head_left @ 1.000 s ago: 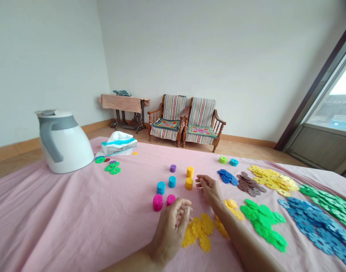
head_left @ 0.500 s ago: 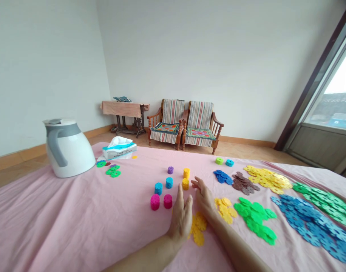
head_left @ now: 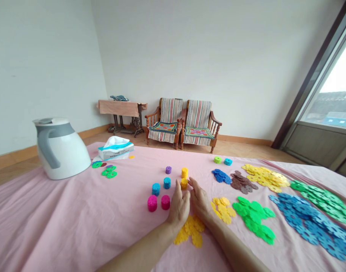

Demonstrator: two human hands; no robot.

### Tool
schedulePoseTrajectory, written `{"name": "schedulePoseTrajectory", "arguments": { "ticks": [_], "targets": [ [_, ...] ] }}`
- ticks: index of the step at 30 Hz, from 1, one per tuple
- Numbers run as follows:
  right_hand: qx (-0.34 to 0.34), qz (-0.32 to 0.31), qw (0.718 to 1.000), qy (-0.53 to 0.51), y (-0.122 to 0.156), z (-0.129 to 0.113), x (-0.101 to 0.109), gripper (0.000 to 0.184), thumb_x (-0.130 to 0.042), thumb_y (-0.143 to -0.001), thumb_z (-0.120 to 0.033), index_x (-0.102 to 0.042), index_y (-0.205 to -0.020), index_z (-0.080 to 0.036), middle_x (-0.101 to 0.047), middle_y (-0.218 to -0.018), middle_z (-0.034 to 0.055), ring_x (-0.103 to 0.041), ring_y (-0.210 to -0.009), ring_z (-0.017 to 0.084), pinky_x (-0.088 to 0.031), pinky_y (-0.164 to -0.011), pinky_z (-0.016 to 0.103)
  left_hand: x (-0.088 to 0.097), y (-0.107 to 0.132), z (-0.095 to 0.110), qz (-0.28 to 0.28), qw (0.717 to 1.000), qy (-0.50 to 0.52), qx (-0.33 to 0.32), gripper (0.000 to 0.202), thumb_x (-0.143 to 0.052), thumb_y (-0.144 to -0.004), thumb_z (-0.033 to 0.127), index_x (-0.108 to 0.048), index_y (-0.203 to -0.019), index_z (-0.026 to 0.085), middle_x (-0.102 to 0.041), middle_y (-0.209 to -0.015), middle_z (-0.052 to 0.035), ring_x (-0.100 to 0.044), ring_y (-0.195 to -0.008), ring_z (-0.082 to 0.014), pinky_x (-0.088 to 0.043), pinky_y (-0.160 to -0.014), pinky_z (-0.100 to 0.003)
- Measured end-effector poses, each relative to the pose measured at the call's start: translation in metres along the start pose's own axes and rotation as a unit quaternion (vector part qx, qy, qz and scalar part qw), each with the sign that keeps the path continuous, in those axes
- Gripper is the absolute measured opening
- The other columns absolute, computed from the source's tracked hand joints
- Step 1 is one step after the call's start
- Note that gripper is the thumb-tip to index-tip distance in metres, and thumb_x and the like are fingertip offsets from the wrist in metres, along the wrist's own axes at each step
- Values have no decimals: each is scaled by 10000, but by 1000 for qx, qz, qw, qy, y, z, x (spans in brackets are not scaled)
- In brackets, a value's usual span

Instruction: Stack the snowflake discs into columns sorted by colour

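Note:
My left hand point(head_left: 179, 204) and my right hand point(head_left: 200, 198) are upright on either side of the nearer stack of yellow discs point(head_left: 184, 184), fingers stretched out. Their fingertips are close to its sides; contact is hard to make out. Just behind stands another yellow stack point(head_left: 184, 173). To the left are a purple stack point(head_left: 168, 170), two blue stacks point(head_left: 156, 189) and two pink stacks point(head_left: 152, 203). Loose yellow flower-shaped discs point(head_left: 196, 230) lie beneath my wrists, partly hidden, and more yellow discs point(head_left: 224, 209) spread beside my right forearm.
Piles of green point(head_left: 254, 217), blue point(head_left: 309, 219), brown point(head_left: 242, 182) and yellow discs point(head_left: 267, 177) cover the right of the pink cloth point(head_left: 110, 219). A white jug point(head_left: 67, 151) and a tissue box point(head_left: 116, 152) stand at left. Two wooden chairs point(head_left: 200, 124) are beyond.
Both hands have closed in around the nearer yellow stack, the left one uncovering more loose yellow discs below it. The whole view has shifted slightly.

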State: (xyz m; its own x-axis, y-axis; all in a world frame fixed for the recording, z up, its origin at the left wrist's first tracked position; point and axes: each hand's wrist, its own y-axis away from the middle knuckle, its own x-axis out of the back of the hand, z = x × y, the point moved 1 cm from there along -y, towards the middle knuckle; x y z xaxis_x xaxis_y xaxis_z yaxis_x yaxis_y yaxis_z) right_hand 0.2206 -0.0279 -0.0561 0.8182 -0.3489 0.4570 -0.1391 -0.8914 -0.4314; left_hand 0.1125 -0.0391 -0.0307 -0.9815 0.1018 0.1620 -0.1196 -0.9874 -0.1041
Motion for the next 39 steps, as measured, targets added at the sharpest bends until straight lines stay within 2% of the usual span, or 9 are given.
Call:
{"name": "schedulePoseTrajectory", "arguments": {
  "ticks": [5,10,18,24,26,29,31,33,39],
  "targets": [
    [-1,-8,1000,11,1,-2,0,410,-343,-846,-203,-481,-1232,-197,-619,-1170,81,-568,-1084,186,-437,-941,362,1,-2,-4,-10,1000,-9,-2,679,-426,-840,318,-201,-1393,-4,-260,-1439,-202,-229,-1339,-235,-188,-1089,-307],
    [-5,-22,999,27,1,-6,1,386,-381,-843,-229,-500,-1207,-183,-635,-1140,90,-586,-1051,204,-442,-919,366,1,-2,-4,-10,1000,-12,-8,658,-435,-832,298,-219,-1394,31,-288,-1435,-175,-239,-1336,-228,-201,-1087,-301],
    [-3,-33,999,40,1,-8,2,394,-379,-820,-181,-495,-1195,-154,-644,-1116,107,-596,-1027,207,-441,-914,368,2,0,2,-10,1000,-18,-7,658,-456,-819,297,-244,-1389,47,-327,-1416,-176,-271,-1321,-256,-223,-1085,-335],
    [-17,-20,1000,16,0,-6,2,401,-356,-799,-145,-504,-1171,-164,-638,-1117,95,-588,-1039,193,-449,-904,346,3,3,0,-8,1000,-27,-6,700,-471,-798,236,-179,-1411,65,-311,-1428,-164,-251,-1330,-243,-225,-1090,-344],
    [-22,-9,1000,15,-1,-5,3,440,-349,-758,-96,-500,-1167,-153,-636,-1107,98,-583,-1039,186,-449,-905,349,2,6,-1,-3,999,-37,-32,709,-460,-789,193,-152,-1415,67,-284,-1441,-161,-245,-1334,-232,-223,-1092,-351],
    [-35,13,999,18,-1,-4,5,498,-338,-699,-46,-492,-1162,-146,-631,-1094,100,-580,-1030,174,-451,-901,342,3,14,-1,8,992,-56,-109,725,-455,-751,110,-161,-1413,104,-223,-1468,-132,-241,-1334,-219,-213,-1101,-365],
    [-34,18,999,19,-2,-3,5,506,-335,-689,-39,-485,-1160,-144,-623,-1103,105,-574,-1035,172,-449,-904,341,3,19,0,5,987,-55,-151,732,-453,-728,69,-184,-1406,128,-280,-1442,-126,-289,-1309,-217,-235,-1094,-374],
    [-23,8,1000,16,-4,0,3,509,-331,-692,-39,-470,-1170,-144,-610,-1129,110,-559,-1062,171,-439,-917,342,2,21,2,-5,985,-43,-164,742,-447,-713,40,-190,-1402,142,-384,-1375,-128,-374,-1253,-216,-288,-1070,-376],
    [-9,-34,999,20,-11,4,0,565,-330,-685,-30,-416,-1225,-172,-592,-1170,84,-533,-1104,164,-401,-951,356,1,16,1,-11,992,-48,-119,851,-405,-609,-60,-177,-1403,145,-467,-1289,-128,-458,-1163,-215,-345,-1023,-377]
  ]
}}
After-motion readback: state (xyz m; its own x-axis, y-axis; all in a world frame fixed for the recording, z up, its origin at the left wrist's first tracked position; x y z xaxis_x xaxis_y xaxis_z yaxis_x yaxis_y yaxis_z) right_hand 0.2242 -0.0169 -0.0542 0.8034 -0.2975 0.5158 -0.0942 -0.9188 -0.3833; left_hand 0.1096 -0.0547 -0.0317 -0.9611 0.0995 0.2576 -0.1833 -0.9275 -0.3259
